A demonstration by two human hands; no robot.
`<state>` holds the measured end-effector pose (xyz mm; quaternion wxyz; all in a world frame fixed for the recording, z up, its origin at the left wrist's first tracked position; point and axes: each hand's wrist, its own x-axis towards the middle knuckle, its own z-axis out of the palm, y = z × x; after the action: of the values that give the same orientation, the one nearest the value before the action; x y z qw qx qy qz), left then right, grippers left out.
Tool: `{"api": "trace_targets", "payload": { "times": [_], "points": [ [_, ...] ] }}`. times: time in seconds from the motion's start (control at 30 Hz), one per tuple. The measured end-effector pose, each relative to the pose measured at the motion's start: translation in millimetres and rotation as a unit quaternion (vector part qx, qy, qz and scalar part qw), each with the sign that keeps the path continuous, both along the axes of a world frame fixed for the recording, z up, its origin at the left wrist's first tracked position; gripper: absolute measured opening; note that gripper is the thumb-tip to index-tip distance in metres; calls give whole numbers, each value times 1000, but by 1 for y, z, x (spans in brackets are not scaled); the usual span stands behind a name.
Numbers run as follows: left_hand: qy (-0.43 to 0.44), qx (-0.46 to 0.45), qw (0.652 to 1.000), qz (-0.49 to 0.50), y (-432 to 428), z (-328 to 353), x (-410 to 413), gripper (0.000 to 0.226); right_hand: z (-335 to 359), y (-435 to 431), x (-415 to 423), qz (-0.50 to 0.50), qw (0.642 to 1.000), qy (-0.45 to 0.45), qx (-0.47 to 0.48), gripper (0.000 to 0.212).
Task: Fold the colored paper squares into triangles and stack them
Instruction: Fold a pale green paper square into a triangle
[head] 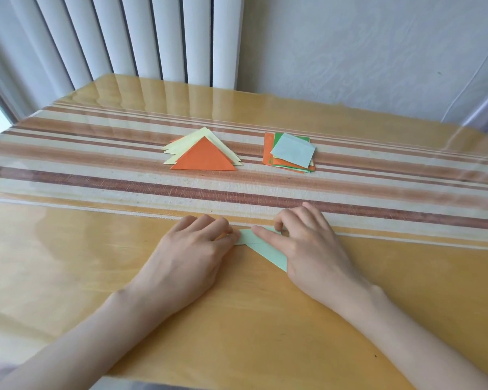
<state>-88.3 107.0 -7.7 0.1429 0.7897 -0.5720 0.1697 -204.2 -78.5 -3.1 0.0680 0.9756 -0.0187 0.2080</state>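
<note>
A partly folded pale green sheet (261,247) is shown on the near part of the table (68,263), well apart from the triangle stack (204,159) and the square stack (292,152). Its left corner is gripped by the curled fingertips of the left hand (192,249). The thumb of the right hand (310,246) is laid along it, with the fingers curled at the far corner. Should either hold be eased on the glossy surface, the edges could be slid out of line and a skewed crease set.
</note>
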Motion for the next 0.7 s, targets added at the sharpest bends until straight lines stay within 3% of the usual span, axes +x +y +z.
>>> {"api": "trace_targets", "payload": {
  "times": [0.4,0.7],
  "points": [
    [20,11,1000,10,0,2,-2,41,3,-15,-15,-60,997,-46,8,67],
    [20,51,998,31,-14,7,-8,47,-7,-9,-4,2,999,23,49,64]
  ]
}}
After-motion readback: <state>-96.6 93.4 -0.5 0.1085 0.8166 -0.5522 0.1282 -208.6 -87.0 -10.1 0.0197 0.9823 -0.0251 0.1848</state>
